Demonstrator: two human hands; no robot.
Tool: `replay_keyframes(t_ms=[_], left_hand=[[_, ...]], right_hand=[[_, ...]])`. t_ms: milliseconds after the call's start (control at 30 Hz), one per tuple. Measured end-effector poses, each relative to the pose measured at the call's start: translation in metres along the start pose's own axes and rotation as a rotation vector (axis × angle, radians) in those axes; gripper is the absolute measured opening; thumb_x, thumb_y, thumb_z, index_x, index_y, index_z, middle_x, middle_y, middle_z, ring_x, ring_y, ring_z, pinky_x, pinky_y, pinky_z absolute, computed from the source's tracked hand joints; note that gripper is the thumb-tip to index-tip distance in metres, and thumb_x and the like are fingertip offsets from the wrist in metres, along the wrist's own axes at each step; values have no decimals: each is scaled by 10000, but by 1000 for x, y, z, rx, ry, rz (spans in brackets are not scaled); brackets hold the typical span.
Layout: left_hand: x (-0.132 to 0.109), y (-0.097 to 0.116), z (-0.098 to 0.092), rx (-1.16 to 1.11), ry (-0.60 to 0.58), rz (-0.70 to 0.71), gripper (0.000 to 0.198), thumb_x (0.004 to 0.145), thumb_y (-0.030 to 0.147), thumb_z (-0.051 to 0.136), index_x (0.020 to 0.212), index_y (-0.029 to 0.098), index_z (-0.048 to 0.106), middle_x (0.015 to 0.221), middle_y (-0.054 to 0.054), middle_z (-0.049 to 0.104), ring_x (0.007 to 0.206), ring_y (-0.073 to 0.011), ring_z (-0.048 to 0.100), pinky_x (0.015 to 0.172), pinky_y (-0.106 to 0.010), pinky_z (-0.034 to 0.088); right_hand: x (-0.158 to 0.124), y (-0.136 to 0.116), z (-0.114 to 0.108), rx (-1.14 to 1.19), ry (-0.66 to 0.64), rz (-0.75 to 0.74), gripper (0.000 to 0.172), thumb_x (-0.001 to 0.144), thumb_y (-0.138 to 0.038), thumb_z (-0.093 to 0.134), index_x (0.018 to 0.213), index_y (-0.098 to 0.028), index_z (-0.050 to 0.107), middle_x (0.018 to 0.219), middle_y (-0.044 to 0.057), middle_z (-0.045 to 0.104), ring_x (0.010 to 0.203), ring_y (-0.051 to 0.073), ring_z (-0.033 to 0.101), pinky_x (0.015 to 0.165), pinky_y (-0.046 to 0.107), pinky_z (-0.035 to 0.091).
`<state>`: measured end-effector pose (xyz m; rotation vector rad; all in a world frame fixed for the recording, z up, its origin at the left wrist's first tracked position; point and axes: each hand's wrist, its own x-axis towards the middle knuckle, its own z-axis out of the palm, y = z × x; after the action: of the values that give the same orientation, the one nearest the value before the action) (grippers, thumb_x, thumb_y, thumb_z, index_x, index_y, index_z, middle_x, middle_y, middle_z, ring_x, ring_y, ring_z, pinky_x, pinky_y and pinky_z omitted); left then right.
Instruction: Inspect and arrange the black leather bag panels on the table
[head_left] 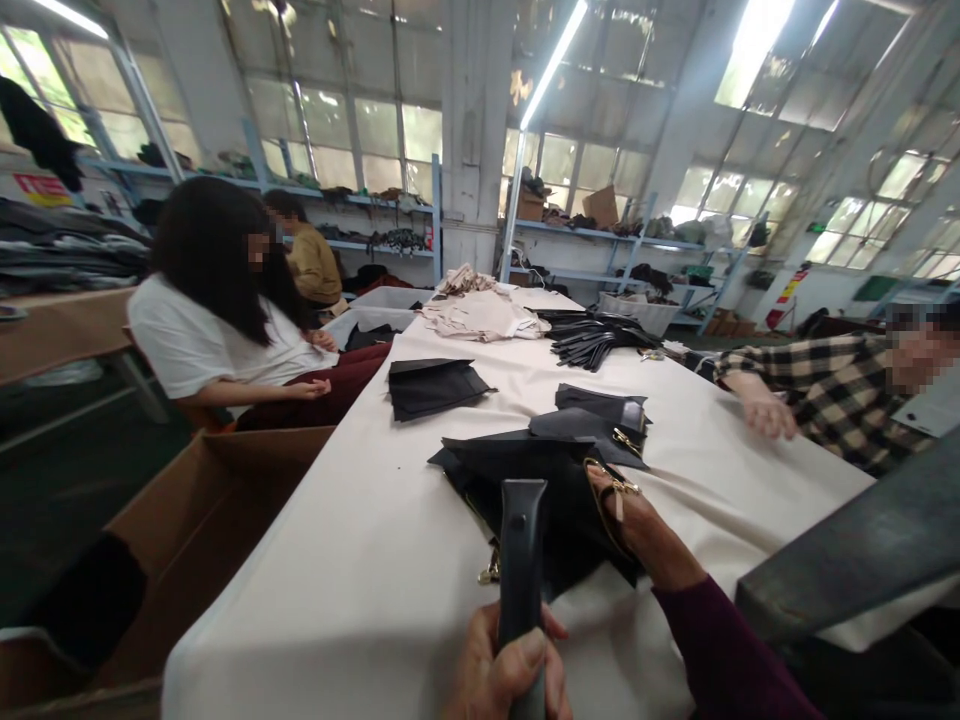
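Note:
At the bottom centre, my left hand (510,665) is wrapped around a long, dark, flat-ended strap (523,540) that stands up toward the camera. Beyond the strap lies a black leather pouch (562,500) with gold zips, partly covered by it. My right hand (630,520), in a purple sleeve, grips the pouch at its right-hand zip opening; some of its fingers are hidden there. A gold zip pull (489,568) hangs at the pouch's left edge. Just behind are more black pieces (592,425), one with a gold zip.
On the white-covered table (315,560) lie a black panel stack (435,388), dark strips (600,338) and beige pieces (484,312). A cardboard box (217,500) stands left, a grey metal beam (847,540) right. People sit on both sides, one in white (202,340), another in a checked shirt (832,395).

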<state>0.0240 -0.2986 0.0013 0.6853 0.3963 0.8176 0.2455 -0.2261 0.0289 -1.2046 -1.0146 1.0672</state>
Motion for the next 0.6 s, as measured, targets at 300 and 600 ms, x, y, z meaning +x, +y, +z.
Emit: replay_keyframes(t_ms=[300, 600], left_hand=[[20, -8, 0, 26, -105, 31, 393, 754, 482, 610, 893, 134, 493, 510, 33, 498, 372, -92, 478, 372, -188, 342], [16, 8, -5, -84, 17, 97, 220, 871, 362, 479, 916, 148, 492, 586, 30, 499, 395, -83, 467, 357, -196, 381]], right_hand=[[-14, 12, 12, -324, -278, -80, 318, 892, -386, 521, 682, -152, 567, 596, -67, 518, 477, 73, 485, 458, 211, 417], [-19, 20, -6, -546, -91, -213, 244, 888, -394, 519, 895, -163, 601, 899, 19, 610, 844, 179, 582, 765, 380, 468]])
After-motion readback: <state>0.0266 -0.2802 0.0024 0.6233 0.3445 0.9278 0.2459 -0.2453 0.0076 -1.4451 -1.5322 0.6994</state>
